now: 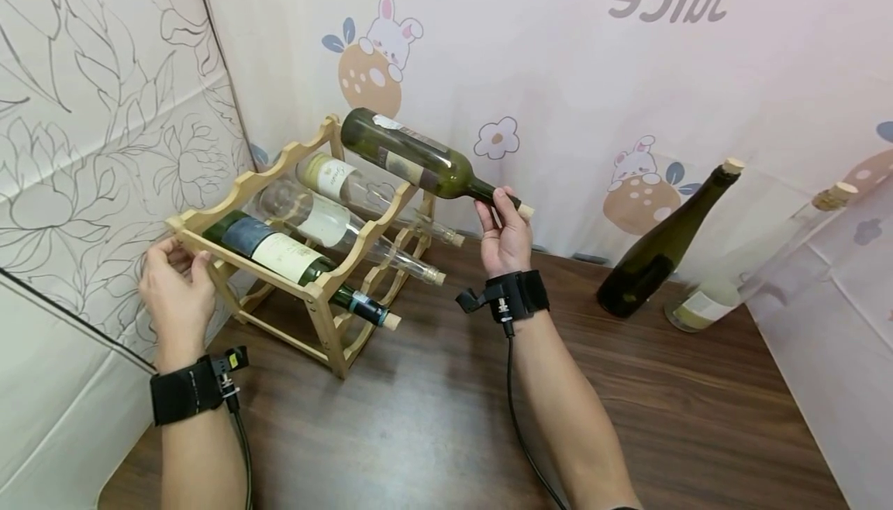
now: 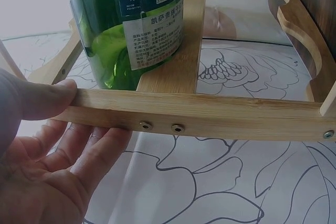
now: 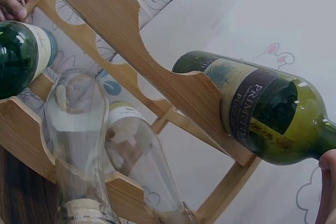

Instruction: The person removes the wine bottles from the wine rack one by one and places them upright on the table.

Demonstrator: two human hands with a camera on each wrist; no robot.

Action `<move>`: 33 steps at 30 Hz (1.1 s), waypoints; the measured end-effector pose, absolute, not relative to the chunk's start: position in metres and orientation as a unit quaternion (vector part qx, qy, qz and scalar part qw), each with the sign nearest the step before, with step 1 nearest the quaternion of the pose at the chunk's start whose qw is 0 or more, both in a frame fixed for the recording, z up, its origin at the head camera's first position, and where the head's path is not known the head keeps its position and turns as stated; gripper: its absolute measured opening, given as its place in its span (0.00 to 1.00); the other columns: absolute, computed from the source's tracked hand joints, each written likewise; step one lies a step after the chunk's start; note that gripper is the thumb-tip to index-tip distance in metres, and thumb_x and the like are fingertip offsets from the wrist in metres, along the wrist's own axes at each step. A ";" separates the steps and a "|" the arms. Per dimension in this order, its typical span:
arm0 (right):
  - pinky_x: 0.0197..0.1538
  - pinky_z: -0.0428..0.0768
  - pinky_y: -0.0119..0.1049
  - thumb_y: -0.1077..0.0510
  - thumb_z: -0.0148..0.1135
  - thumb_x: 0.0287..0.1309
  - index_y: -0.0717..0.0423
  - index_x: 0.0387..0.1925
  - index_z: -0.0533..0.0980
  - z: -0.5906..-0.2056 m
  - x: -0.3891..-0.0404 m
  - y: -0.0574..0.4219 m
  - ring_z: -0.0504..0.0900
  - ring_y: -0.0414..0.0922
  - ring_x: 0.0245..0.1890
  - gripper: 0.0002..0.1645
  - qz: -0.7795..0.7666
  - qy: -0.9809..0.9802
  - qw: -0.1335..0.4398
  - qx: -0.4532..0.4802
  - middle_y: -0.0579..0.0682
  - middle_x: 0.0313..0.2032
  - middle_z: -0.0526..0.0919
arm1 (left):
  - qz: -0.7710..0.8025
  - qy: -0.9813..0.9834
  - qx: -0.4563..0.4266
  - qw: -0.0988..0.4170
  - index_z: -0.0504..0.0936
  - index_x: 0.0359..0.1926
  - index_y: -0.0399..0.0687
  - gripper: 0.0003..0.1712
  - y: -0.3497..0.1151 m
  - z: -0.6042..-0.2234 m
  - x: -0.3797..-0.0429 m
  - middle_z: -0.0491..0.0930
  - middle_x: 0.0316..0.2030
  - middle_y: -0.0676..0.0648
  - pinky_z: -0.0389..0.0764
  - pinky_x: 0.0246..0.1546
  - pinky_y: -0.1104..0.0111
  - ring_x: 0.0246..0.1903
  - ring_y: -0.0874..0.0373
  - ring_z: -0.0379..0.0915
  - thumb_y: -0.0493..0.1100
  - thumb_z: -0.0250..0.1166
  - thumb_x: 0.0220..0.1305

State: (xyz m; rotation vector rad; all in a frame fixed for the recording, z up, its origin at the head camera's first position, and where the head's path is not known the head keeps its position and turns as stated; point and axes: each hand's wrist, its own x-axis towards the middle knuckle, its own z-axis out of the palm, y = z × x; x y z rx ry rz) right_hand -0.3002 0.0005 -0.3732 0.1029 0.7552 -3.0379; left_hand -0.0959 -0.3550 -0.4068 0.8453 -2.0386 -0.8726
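Note:
In the head view my right hand (image 1: 508, 232) holds a dark green wine bottle (image 1: 412, 155) by its neck, cork end toward me. The bottle's body lies over the far end of the wooden wine rack (image 1: 326, 324); in the right wrist view its label (image 3: 252, 103) is beside the scalloped rail (image 3: 157, 72). My left hand (image 1: 177, 293) grips the rack's near left corner, thumb above the bar (image 2: 210, 111) and fingers below. On the rack's top tier lie a green bottle with a cream label (image 1: 282, 254), a clear bottle (image 1: 328, 219) and another clear one with a yellowish label (image 1: 342, 180).
To the right on the wooden table (image 1: 432, 417), a dark corked bottle (image 1: 649, 262) and a clear corked bottle (image 1: 711, 301) stand near the back curtain (image 1: 558, 68). A patterned sheet (image 1: 70, 146) hangs close on the left. Cables run from both wrist straps.

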 end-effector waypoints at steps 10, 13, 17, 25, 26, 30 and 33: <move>0.46 0.90 0.33 0.70 0.62 0.70 0.58 0.34 0.84 -0.375 -0.295 0.018 0.86 0.47 0.47 0.09 -0.971 0.236 0.002 0.029 0.52 0.42 0.83 | -0.345 -0.791 0.325 0.387 0.72 0.67 0.36 0.24 -0.353 -0.407 -0.096 0.81 0.58 0.38 0.72 0.47 0.88 0.42 0.81 0.66 0.41 0.62 0.76; 0.47 0.90 0.33 0.70 0.62 0.69 0.59 0.33 0.84 -0.376 -0.293 0.025 0.87 0.48 0.47 0.09 -0.973 0.230 0.002 0.025 0.52 0.43 0.82 | -0.347 -0.790 0.325 0.387 0.73 0.67 0.36 0.24 -0.353 -0.407 -0.096 0.81 0.59 0.38 0.72 0.46 0.88 0.40 0.85 0.62 0.42 0.62 0.76; 0.47 0.90 0.34 0.71 0.63 0.68 0.59 0.33 0.85 -0.378 -0.292 0.033 0.87 0.49 0.46 0.09 -0.974 0.223 0.000 0.022 0.53 0.43 0.81 | -0.353 -0.788 0.328 0.382 0.72 0.68 0.37 0.25 -0.354 -0.407 -0.095 0.81 0.59 0.40 0.73 0.46 0.88 0.40 0.85 0.64 0.42 0.62 0.76; 0.46 0.90 0.35 0.71 0.65 0.67 0.60 0.34 0.85 -0.381 -0.289 0.054 0.88 0.47 0.44 0.08 -0.975 0.223 -0.015 0.013 0.52 0.41 0.81 | -0.364 -0.782 0.330 0.383 0.73 0.68 0.36 0.25 -0.356 -0.410 -0.097 0.81 0.59 0.40 0.74 0.48 0.88 0.37 0.87 0.62 0.43 0.61 0.76; 0.46 0.91 0.35 0.71 0.65 0.67 0.60 0.34 0.85 -0.381 -0.288 0.056 0.87 0.46 0.44 0.07 -0.975 0.223 -0.017 0.012 0.52 0.41 0.81 | -0.363 -0.783 0.331 0.382 0.73 0.68 0.36 0.25 -0.357 -0.410 -0.097 0.81 0.59 0.40 0.74 0.48 0.88 0.37 0.88 0.61 0.43 0.61 0.76; 0.46 0.91 0.36 0.71 0.64 0.67 0.60 0.35 0.84 -0.382 -0.284 0.066 0.86 0.46 0.45 0.07 -0.975 0.220 -0.023 0.011 0.52 0.41 0.81 | -0.360 -0.784 0.336 0.378 0.72 0.69 0.37 0.26 -0.358 -0.409 -0.096 0.81 0.59 0.40 0.70 0.45 0.89 0.35 0.90 0.59 0.44 0.61 0.77; 0.46 0.91 0.36 0.71 0.65 0.67 0.60 0.34 0.84 -0.384 -0.283 0.073 0.87 0.47 0.44 0.07 -0.975 0.218 -0.030 0.010 0.52 0.41 0.81 | -0.361 -0.783 0.342 0.375 0.72 0.69 0.39 0.26 -0.358 -0.409 -0.096 0.80 0.56 0.45 0.70 0.44 0.89 0.35 0.90 0.59 0.44 0.61 0.76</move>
